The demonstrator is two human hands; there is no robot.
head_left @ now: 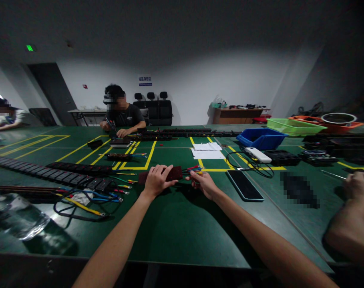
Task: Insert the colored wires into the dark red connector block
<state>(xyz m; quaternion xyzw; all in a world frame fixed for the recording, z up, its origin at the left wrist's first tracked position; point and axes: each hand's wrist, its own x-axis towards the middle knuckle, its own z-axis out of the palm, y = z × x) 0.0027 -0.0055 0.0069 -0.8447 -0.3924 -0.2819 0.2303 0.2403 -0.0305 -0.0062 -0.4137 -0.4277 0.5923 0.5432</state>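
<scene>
So the table [169, 236] is smooth green stuff with yellow stripes, a flat slab of a phone [244, 186] on the right and a see-through plastic bottle [18, 216] on the left. The block [175, 173] is a long, dark reddish-brown bar lying front and center, with skinny red, blue and yellow wires [191, 169] off its right end. Left hand [158, 180] is draped over it, fingers curled around, while the right hand [204, 184] kinda pinches the wires, both forearms angled inward.
</scene>
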